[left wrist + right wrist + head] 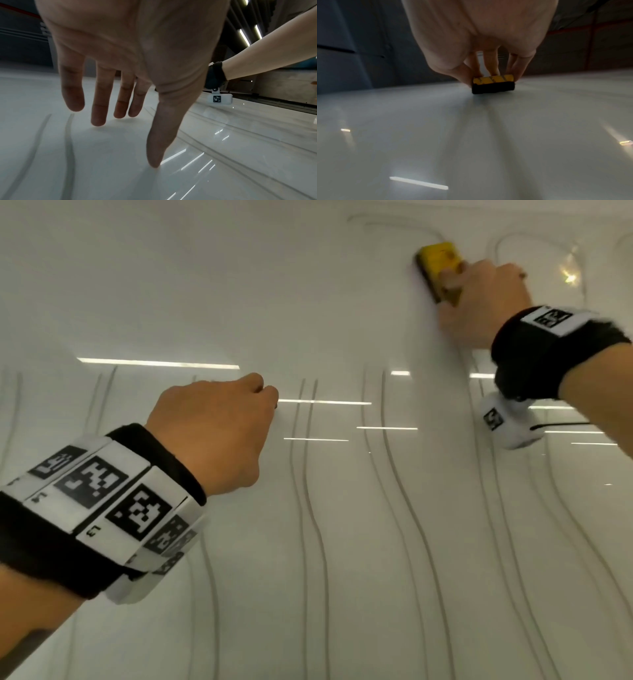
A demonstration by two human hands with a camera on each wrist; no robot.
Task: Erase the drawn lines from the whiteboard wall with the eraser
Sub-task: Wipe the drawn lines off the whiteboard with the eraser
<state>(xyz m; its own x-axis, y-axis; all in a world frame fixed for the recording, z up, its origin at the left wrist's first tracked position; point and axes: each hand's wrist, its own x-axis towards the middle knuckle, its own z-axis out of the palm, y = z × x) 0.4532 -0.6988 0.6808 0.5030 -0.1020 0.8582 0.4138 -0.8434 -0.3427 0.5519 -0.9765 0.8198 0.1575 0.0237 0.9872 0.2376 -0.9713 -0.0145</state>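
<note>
Glossy whiteboard wall (239, 285) is filling nearly the whole head view, reflecting strip lights as bright dashes across the middle. Drawn lines (315, 508) are running as wavy grey pairs through the lower half and right side; upper left is showing none. Fainter loops at the upper right are hard to make out through glare and blur. Eraser (440, 266), yellow back with a dark pad, is sitting against the wall in the upper right of the head frame. Right hand (483, 299) is gripping it, fingers curled over the yellow back; in the right wrist view the eraser (493, 83) is showing pad-down on the surface, thumb on one side and fingers on the other, though the palm is blocking most of the grip. Left hand (219, 433) is sitting mid-frame, fingertips hidden behind the knuckles there. Left wrist view is showing it (130, 54) spread, holding nothing, fingers (98, 108) straight toward the board, thumb tip seemingly touching it. Wristbands (96, 508) with black-and-white markers are wrapping both wrists.
</note>
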